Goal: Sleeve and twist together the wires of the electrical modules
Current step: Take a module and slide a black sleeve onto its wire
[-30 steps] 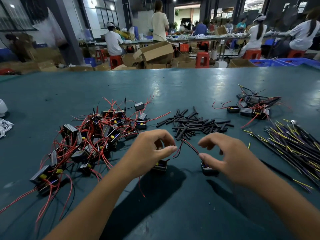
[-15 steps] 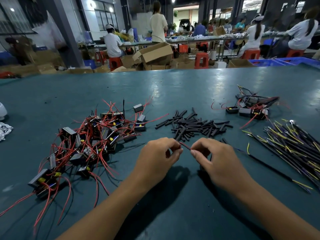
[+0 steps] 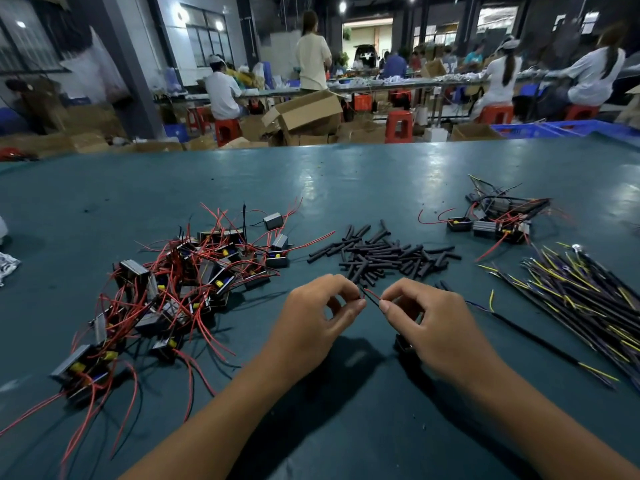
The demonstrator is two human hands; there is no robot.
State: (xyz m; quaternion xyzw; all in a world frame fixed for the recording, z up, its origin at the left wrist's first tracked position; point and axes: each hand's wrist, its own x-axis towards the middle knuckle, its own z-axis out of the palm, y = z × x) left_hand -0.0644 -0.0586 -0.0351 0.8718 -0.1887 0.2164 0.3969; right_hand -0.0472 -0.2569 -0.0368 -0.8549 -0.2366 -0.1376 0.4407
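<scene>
Wires [image 3: 371,295] pinched between both hands [image 3: 372,315]

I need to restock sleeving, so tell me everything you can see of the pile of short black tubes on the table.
The pile of short black tubes is a loose heap of matte, rubbery-looking sleeve pieces, cut to similar lengths, lying flat and criss-crossed on the teal table. It sits beyond both hands, between the red-wired modules and the smaller module cluster. No hand touches it.

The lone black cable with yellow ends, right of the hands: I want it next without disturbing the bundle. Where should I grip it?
Probably pinch the lone black cable mid-sheath with the right hand, coming from above. It lies flat on the table, apart from the bundle.
</scene>
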